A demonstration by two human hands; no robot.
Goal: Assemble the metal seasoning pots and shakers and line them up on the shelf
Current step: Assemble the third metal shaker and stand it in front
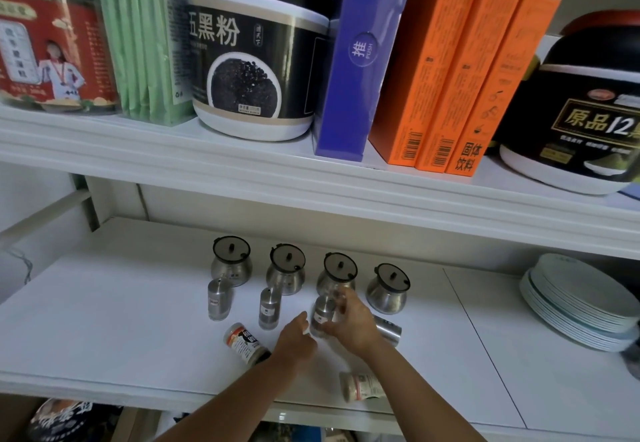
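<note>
Lower centre, the right hand grips a shaker, the left hand beside its base, grip unclear; a careless set-down could topple the pot just behind

Both arms of the person at the shelf were uncovered. The left forearm and the right forearm were bare along all the length that could be seen, and they looked slim and smooth. The left hand and the right hand were bare too, with slender fingers. The fingertips were blurred, so the nails could not be made out.
</note>
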